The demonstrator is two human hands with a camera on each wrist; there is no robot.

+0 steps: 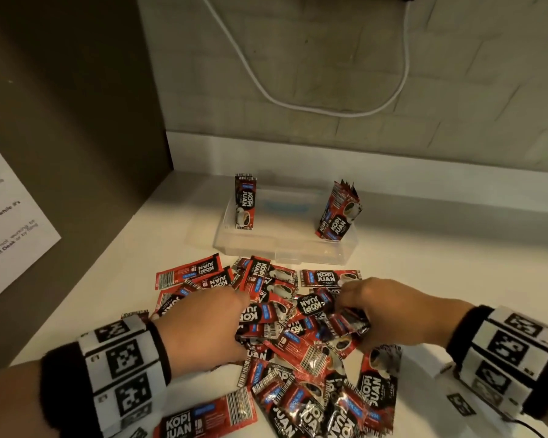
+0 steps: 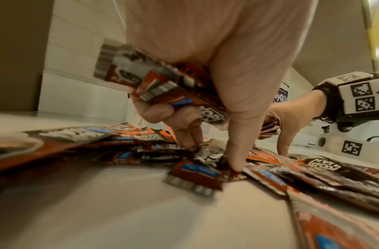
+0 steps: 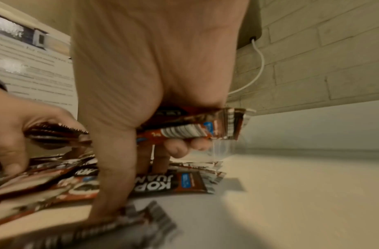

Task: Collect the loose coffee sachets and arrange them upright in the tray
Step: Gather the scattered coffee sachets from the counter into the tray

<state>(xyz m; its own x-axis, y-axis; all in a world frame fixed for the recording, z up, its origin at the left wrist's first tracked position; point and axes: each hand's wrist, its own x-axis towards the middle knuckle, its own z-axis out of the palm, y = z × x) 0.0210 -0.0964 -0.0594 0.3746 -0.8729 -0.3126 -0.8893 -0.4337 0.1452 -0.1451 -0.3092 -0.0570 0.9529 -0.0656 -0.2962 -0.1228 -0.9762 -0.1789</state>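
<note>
Several red and black coffee sachets [image 1: 301, 346] lie scattered flat on the white counter. Behind them sits a clear plastic tray [image 1: 285, 248]; one sachet [image 1: 245, 202] stands upright at its left end and a small bunch [image 1: 339, 211] leans at its right end. My left hand [image 1: 203, 324] is down on the pile and grips a bundle of sachets [image 2: 162, 84] in its curled fingers while thumb and forefinger reach to a flat one. My right hand [image 1: 389, 311] also grips a bundle of sachets [image 3: 197, 128], its thumb pressing on a loose sachet.
A dark panel [image 1: 76, 121] with a printed paper notice [image 1: 4, 222] walls off the left side. A brick wall [image 1: 393, 74] with a hanging white cable [image 1: 298, 102] stands behind the tray. Bare counter [image 1: 456, 263] lies to the right.
</note>
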